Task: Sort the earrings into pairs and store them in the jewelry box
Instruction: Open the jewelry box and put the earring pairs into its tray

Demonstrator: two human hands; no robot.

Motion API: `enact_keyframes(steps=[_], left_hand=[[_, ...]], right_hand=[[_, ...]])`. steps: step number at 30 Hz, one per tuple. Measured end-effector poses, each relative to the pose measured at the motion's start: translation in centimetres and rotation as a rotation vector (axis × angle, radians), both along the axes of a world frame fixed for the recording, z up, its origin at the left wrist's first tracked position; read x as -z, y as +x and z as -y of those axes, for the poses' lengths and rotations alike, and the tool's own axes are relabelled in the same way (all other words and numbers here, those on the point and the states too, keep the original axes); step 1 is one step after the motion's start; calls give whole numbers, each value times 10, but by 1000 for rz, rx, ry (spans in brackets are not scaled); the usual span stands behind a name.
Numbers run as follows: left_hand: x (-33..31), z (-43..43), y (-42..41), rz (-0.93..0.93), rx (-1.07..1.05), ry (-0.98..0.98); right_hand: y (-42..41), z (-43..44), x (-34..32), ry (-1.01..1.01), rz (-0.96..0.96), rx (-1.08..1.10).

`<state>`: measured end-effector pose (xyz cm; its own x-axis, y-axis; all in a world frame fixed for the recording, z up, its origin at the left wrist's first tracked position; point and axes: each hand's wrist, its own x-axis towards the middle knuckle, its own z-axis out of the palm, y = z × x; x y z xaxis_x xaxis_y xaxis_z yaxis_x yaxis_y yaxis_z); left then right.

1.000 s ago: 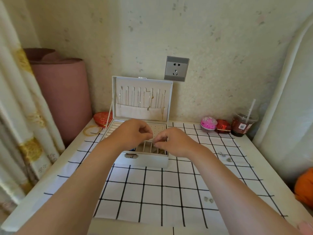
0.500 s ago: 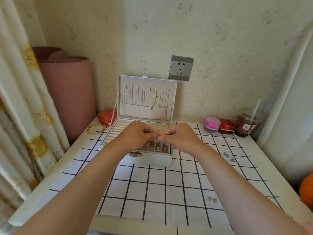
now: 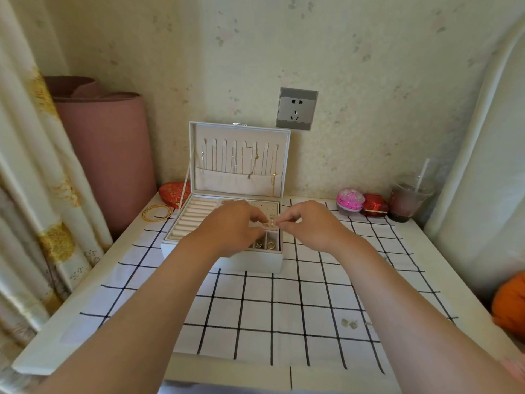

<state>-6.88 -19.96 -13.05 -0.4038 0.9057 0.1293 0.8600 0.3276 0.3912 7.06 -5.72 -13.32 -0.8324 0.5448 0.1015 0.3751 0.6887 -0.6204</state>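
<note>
A white jewelry box (image 3: 250, 258) stands open at the back middle of the table, its lid upright with necklaces hanging inside. Both my hands hover over its right half. My right hand (image 3: 308, 224) pinches a small pale earring (image 3: 272, 222) at its fingertips, above the perforated earring panel. My left hand (image 3: 231, 227) has its fingers curled close beside it; whether it holds anything is hidden. Small rings lie in the front compartments. A pair of small earrings (image 3: 349, 323) lies on the checked cloth at the front right.
A checked cloth (image 3: 255, 308) covers the table. A red heart box (image 3: 172, 193) and gold bangles (image 3: 157, 213) lie left of the jewelry box. A pink ball (image 3: 350, 200), a red box (image 3: 375, 204) and a cup with a straw (image 3: 407, 199) stand back right. A pink roll (image 3: 105, 155) leans at left.
The view has shifted slightly. My fingertips, touching half a second ago, have parted a little, and both hands have sunk toward the earring panel.
</note>
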Motion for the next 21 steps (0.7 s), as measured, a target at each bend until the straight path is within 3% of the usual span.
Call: enact_keyframes(steps=[6,15,21], left_hand=[[-3,-36,43,11,109,39],[25,-92,102,-7,237,-122],[39,-111,131,78,276,-203]], right_hand=[[41,-35,5,11,44,110],[101,-77,16,178,354,182],[127,-83,17,-8,490,68]])
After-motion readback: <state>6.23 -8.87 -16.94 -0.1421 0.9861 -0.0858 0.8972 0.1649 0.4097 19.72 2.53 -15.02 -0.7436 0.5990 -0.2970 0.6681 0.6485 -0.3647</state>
